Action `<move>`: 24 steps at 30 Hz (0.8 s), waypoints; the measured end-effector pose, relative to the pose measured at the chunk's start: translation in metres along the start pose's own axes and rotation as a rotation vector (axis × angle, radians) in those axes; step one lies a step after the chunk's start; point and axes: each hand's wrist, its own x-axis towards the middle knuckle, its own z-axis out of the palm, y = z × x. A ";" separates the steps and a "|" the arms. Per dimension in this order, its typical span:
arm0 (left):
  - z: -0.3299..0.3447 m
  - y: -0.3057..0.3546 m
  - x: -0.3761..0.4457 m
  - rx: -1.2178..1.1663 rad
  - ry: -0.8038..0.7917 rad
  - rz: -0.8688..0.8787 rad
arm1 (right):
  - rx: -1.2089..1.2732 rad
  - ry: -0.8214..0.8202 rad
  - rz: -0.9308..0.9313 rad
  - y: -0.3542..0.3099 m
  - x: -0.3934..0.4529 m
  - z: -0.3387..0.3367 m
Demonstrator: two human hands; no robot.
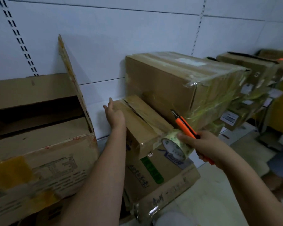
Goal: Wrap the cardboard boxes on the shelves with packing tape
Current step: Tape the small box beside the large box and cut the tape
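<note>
A small cardboard box (142,121) lies on top of a printed box (155,173) on the shelf. My left hand (113,114) rests flat against the small box's left top edge, fingers straight. My right hand (203,147) grips an orange utility knife (185,123), blade pointing up and left, together with a roll of clear packing tape (176,145) held at the small box's near right corner. A strip of tape runs along that box's top.
A big open box (39,144) with a raised flap stands at the left. A large tape-wrapped box (183,85) sits behind the small one. More wrapped and labelled boxes (252,82) line the shelf to the right. The white back panel (137,33) rises behind.
</note>
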 end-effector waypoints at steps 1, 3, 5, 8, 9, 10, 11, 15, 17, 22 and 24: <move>0.000 0.000 0.002 -0.016 -0.011 -0.022 | 0.005 0.021 -0.004 0.004 0.000 0.004; 0.001 0.000 0.001 -0.082 -0.008 -0.058 | 0.032 0.081 -0.025 0.007 0.000 0.008; 0.003 0.000 -0.003 -0.130 -0.023 -0.083 | 0.048 0.112 -0.044 0.007 -0.001 0.008; 0.004 -0.002 -0.004 -0.119 -0.038 -0.076 | 0.036 0.112 -0.060 0.004 -0.006 0.009; 0.004 -0.001 -0.004 -0.127 -0.042 -0.093 | 0.041 0.111 -0.064 0.003 -0.008 0.010; 0.004 -0.001 -0.002 -0.109 -0.039 -0.098 | 0.042 0.111 -0.067 0.002 -0.010 0.012; 0.003 -0.001 -0.001 -0.075 -0.038 -0.090 | 0.038 0.111 -0.069 0.000 -0.012 0.012; 0.003 0.000 -0.003 0.089 -0.049 -0.019 | 0.049 0.134 -0.093 -0.015 -0.017 0.003; 0.003 0.000 -0.003 0.128 -0.052 -0.015 | 0.034 0.140 -0.110 -0.029 -0.020 -0.006; 0.001 0.001 -0.003 0.184 -0.068 -0.003 | 0.009 0.096 -0.132 -0.040 -0.024 -0.011; 0.001 0.001 0.000 0.212 -0.061 0.011 | 0.021 0.047 -0.098 -0.028 -0.023 0.002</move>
